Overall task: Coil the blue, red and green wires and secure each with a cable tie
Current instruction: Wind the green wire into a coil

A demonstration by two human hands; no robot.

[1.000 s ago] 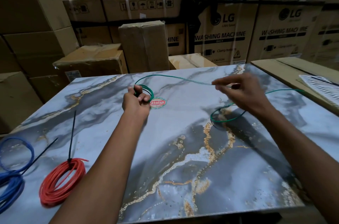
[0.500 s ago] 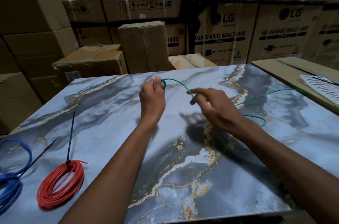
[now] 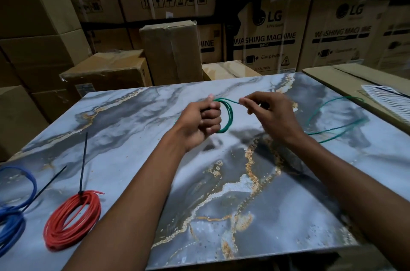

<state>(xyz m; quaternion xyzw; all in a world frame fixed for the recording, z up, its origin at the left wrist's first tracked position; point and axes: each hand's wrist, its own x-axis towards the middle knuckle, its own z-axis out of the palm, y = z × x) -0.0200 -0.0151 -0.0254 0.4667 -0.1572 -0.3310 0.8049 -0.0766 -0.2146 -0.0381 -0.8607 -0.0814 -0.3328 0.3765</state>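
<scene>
My left hand (image 3: 200, 123) is closed around a small coil of green wire (image 3: 228, 115), held above the middle of the marble tabletop (image 3: 221, 193). My right hand (image 3: 270, 115) pinches the same wire just right of the coil. The loose green wire (image 3: 332, 120) trails in loops over the table to the right. A red wire coil (image 3: 71, 219) with a black cable tie (image 3: 83, 164) on it lies at the near left. A blue wire coil (image 3: 13, 215) with its own black tie (image 3: 44, 188) lies at the far left edge.
Stacked cardboard boxes (image 3: 261, 33) wall off the back and left. A tall box (image 3: 170, 49) stands just behind the table. A flat cardboard surface (image 3: 346, 84) with a white patterned sheet (image 3: 388, 102) adjoins the table's right side.
Both hands rose and drew closer; my right hand brought another turn of green wire to the coil in my left hand, and the loose length on the right has shifted.
</scene>
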